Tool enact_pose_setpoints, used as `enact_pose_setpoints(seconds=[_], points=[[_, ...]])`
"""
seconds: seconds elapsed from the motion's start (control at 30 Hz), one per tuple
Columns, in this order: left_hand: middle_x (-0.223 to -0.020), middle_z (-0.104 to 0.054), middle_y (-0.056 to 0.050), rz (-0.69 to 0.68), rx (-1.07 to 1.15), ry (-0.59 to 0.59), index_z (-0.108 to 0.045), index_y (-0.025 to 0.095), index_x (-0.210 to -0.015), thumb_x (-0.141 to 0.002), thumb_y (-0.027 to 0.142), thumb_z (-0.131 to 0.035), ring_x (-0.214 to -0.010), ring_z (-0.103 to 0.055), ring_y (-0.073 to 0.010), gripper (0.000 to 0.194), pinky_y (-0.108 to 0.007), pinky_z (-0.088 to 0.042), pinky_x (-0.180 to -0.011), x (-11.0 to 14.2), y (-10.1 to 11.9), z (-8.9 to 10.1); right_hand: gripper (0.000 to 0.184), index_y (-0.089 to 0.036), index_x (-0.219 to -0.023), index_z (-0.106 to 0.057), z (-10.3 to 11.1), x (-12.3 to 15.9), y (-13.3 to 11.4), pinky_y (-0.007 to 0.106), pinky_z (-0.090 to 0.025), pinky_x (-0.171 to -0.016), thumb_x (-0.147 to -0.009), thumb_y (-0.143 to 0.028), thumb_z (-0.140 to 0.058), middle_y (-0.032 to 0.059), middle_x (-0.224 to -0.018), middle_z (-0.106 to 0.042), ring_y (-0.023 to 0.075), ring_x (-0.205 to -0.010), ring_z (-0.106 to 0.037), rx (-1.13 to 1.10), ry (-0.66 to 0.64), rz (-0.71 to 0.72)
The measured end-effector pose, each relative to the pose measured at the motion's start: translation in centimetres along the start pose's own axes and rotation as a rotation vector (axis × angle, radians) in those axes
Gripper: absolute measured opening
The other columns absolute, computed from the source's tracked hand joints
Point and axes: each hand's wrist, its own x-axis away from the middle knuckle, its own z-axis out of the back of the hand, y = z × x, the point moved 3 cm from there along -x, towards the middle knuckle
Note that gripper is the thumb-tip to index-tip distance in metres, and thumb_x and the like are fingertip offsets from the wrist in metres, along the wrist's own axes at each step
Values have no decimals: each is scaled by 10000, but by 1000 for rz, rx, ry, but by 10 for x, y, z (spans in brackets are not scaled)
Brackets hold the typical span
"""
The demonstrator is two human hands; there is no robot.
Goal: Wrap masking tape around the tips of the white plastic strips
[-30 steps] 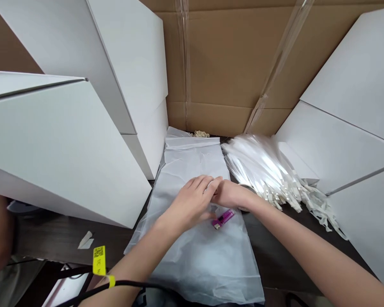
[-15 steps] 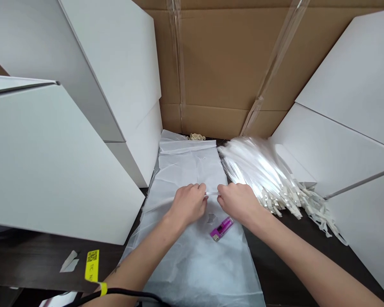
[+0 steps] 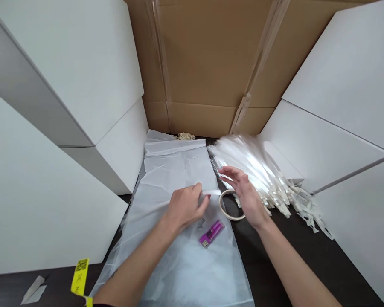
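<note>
My left hand (image 3: 186, 207) is closed, pinching a short white strip (image 3: 213, 192) between thumb and fingers over the translucent white sheet (image 3: 192, 260). To its right is a narrow cream tape roll (image 3: 225, 213). The strip's free end meets the roll's rim in view; whether they are joined I cannot tell. My right hand (image 3: 248, 198) is open beside the roll, fingers stretched and apart, partly covering the roll's right side. A purple lighter (image 3: 211, 233) lies on the sheet just below my hands.
Clear plastic strips with white ends (image 3: 252, 166) are heaped on the dark floor (image 3: 275, 260) at right. White boxes (image 3: 121, 149) stand left, more white boxes (image 3: 333, 140) right, and a large cardboard box (image 3: 205, 64) behind. A yellow tag (image 3: 80, 277) hangs lower left.
My right hand has let go of the strip, lifted and opened, bringing the tape roll into sight. My left hand keeps its pinch. The whole view has shifted slightly.
</note>
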Motion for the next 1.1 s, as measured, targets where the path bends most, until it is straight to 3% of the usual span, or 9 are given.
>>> enact_pose_setpoints(seconds=[0.17, 0.33, 0.5, 0.63, 0.7, 0.8, 0.9, 1.1], points=[[-787, -663, -14, -23, 8, -16, -441, 204, -808, -983, 365, -407, -666, -604, -181, 240, -302, -240, -568, -1, 0, -5, 532, -278, -1338, -555, -45, -4, 16, 464, -388, -1162, -1051, -592, -236, 56, -1442, -540, 242, -1338, -504, -28, -19, -32], [-836, -658, -23, -138, -25, -30, -447, 204, -896, -1021, 385, -371, -714, -605, -186, 233, -291, -233, -571, 0, -3, -9, 521, -259, -1265, -613, -57, -7, 16, 460, -423, -1126, -1060, -568, -246, 57, -1349, -618, 241, -1271, -561, -35, -4, -3], [-778, -604, 4, -148, 36, -30, -444, 212, -878, -1059, 359, -298, -665, -537, -157, 276, -290, -204, -559, -2, -9, -9, 486, -225, -1265, -587, -41, -12, 6, 433, -460, -1075, -1063, -537, -273, 92, -1330, -610, 238, -1256, -561, 88, 17, 113], [-710, -494, 24, -68, 404, 76, -397, 204, -812, -1062, 423, -291, -618, -437, -125, 349, -267, -279, -586, -7, -19, -1, 278, -218, -1110, -616, -10, -12, -3, 334, -519, -868, -1016, -448, -491, 66, -1094, -673, 195, -984, -641, 424, 132, 144], [-682, -424, 30, -27, 610, 102, -384, 202, -790, -1060, 471, -280, -614, -404, -118, 395, -258, -310, -599, -9, -24, 0, 213, -221, -990, -632, -2, -10, -5, 298, -495, -754, -1001, -402, -520, 36, -949, -684, 172, -853, -634, 648, 51, 126], [-681, -373, 31, 8, 778, 120, -384, 197, -773, -1051, 501, -295, -627, -377, -113, 422, -254, -331, -619, -9, -30, -2, 270, -217, -857, -616, -3, -3, -6, 283, -418, -626, -1000, -414, -499, 16, -815, -670, 165, -756, -611, 952, -132, 118], [-660, -355, 37, 10, 826, 114, -341, 198, -744, -1046, 507, -312, -604, -349, -107, 433, -256, -311, -592, -8, -32, -8, 365, -214, -785, -580, -9, 2, -5, 274, -331, -543, -999, -492, -479, 4, -736, -643, 155, -663, -578, 1119, -252, 61], [-608, -348, 53, -72, 757, 47, -280, 203, -740, -1033, 481, -371, -547, -314, -98, 414, -263, -251, -537, -5, -31, -19, 403, -217, -769, -551, -4, 9, -10, 269, -271, -505, -950, -576, -522, -3, -708, -640, 152, -568, -547, 1259, -308, -113]])
